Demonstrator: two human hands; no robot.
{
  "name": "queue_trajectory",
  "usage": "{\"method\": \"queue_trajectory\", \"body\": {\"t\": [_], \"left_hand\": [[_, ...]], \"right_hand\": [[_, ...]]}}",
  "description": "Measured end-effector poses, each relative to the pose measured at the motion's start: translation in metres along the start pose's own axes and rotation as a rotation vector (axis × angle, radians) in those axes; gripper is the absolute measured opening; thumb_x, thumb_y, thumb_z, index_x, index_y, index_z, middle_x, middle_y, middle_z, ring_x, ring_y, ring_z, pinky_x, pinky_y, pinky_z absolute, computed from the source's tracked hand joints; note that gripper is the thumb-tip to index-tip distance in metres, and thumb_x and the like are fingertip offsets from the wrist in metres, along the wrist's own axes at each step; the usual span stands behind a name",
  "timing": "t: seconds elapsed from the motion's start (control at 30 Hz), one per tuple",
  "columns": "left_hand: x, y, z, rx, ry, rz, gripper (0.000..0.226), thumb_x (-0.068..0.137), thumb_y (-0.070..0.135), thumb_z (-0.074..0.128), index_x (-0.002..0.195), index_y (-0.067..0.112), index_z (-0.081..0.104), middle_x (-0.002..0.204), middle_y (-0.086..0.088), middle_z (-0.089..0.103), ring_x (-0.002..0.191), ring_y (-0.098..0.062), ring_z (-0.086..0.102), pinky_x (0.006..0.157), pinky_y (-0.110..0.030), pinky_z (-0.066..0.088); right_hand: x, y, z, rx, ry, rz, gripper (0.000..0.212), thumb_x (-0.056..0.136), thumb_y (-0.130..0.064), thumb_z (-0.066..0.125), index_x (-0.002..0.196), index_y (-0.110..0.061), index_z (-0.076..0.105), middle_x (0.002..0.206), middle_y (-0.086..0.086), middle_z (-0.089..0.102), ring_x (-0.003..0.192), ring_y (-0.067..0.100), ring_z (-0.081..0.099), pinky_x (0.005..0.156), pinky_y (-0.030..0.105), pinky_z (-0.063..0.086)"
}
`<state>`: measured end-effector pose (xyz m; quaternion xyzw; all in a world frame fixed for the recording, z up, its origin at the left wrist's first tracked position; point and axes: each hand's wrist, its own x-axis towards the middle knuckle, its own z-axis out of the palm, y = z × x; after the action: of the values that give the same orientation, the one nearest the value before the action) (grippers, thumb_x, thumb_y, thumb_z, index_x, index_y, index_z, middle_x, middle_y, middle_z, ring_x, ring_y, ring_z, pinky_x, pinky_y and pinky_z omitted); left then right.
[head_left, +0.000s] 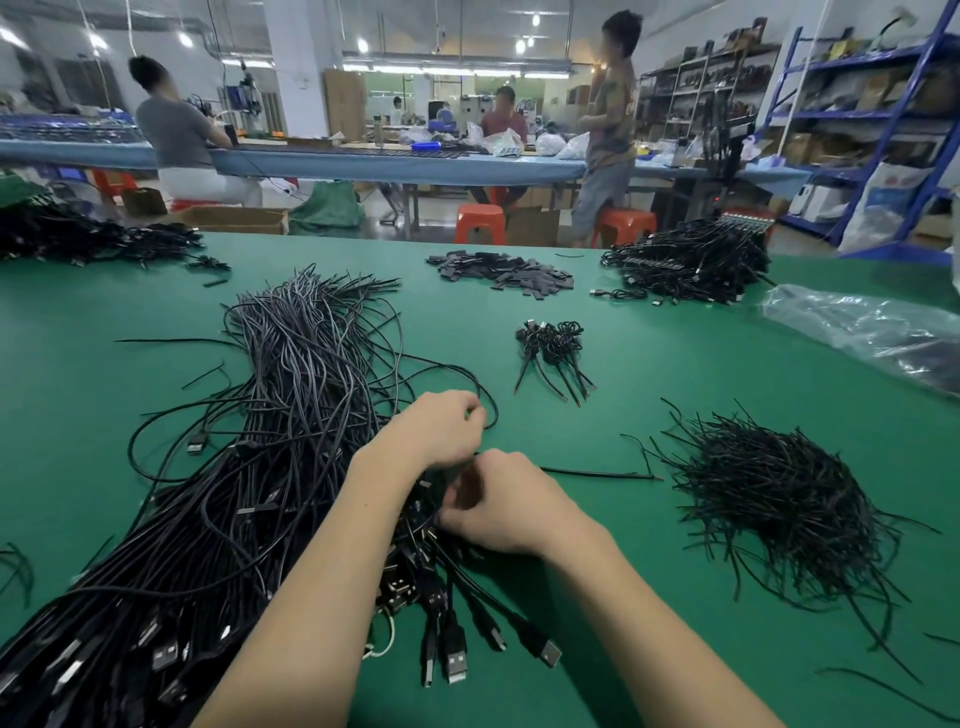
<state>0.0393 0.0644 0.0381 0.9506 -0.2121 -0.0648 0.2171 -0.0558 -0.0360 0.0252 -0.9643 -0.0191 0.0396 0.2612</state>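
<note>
A big heap of black USB cables lies on the green table, its plugs fanned out toward me. My left hand grips a loop of one cable above the heap, fingers curled round it. Just below it, my right hand pinches the same cable where it is gathered. A single black twist tie lies on the table right of my right hand. What sits between my palms is hidden.
A loose mound of black twist ties lies at the right. Several tied cable bundles sit further back, then a pile of flat black pieces, more cable stacks and a clear plastic bag. People work at a far bench.
</note>
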Motion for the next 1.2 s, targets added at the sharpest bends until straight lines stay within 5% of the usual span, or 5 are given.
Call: {"method": "queue_trajectory", "body": {"t": [0.27,0.6,0.7,1.0,1.2], "left_hand": [[0.003,0.004,0.003,-0.081,0.051,0.082,0.025,0.1,0.037,0.044,0.094,0.027,0.066,0.099,0.002,0.073,0.093,-0.022,0.064,0.089,-0.037,0.052],[-0.022,0.059,-0.001,-0.678,-0.15,0.432,0.035,0.108,0.029,0.041,0.092,0.008,0.065,0.075,-0.001,0.066,0.069,-0.014,0.064,0.074,-0.021,0.05],[-0.032,0.083,0.007,-0.879,-0.324,0.414,0.029,0.108,0.027,0.041,0.092,0.013,0.062,0.077,0.001,0.067,0.071,-0.017,0.066,0.07,-0.024,0.054],[-0.027,0.075,-0.019,-1.786,-0.215,0.167,0.038,0.109,0.032,0.029,0.082,0.014,0.048,0.056,0.008,0.03,0.044,-0.005,0.024,0.04,-0.016,0.027],[-0.022,0.064,-0.026,-1.957,-0.234,0.172,0.04,0.108,0.034,0.033,0.077,0.015,0.047,0.053,0.008,0.03,0.043,-0.006,0.023,0.039,-0.018,0.024]], "right_hand": [[-0.003,0.003,-0.023,-0.13,-0.139,0.046,0.031,0.083,-0.044,0.063,0.087,-0.015,0.072,0.083,0.002,0.071,0.085,0.026,0.067,0.076,0.033,0.055],[-0.027,0.068,-0.117,1.267,0.393,0.091,0.006,0.093,-0.018,0.07,0.098,-0.016,0.068,0.073,-0.004,0.069,0.052,0.006,0.052,0.049,0.016,0.045],[-0.028,0.07,-0.119,1.111,0.427,0.039,0.015,0.089,-0.025,0.075,0.096,-0.012,0.074,0.07,-0.005,0.062,0.057,0.009,0.049,0.055,0.02,0.044],[-0.017,0.05,-0.091,0.953,-0.03,-0.096,0.05,0.087,-0.057,0.062,0.122,-0.022,0.067,0.105,-0.005,0.075,0.098,0.016,0.069,0.099,0.03,0.045],[-0.03,0.053,-0.092,0.866,-0.314,-0.072,0.026,0.101,-0.032,0.057,0.114,-0.012,0.063,0.078,0.009,0.07,0.071,0.025,0.07,0.072,0.031,0.057]]}}
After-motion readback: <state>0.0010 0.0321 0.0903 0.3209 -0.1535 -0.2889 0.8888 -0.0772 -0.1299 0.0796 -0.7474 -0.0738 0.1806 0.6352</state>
